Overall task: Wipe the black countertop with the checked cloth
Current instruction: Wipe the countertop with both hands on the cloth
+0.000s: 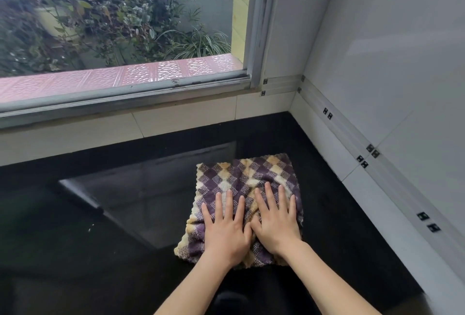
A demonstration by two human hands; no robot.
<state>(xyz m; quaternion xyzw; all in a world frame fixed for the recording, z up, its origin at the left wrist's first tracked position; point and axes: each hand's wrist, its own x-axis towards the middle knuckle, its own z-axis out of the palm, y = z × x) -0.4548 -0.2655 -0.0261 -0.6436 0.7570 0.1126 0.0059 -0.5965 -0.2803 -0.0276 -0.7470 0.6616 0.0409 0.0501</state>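
A purple, cream and tan checked cloth [241,178] lies spread flat on the glossy black countertop [100,251], right of the middle. My left hand [225,229] rests palm down on the cloth's near left part, fingers spread. My right hand [275,219] presses flat beside it on the near right part, thumbs almost touching. Neither hand grips the cloth; both lie on top of it. The cloth's near edge is partly hidden under my wrists.
A white tiled wall [377,103] bounds the counter on the right, with a strip of small dark clips along it. A low tiled ledge [125,128] and a window frame [125,93] run along the back. Bare counter stretches left of the cloth.
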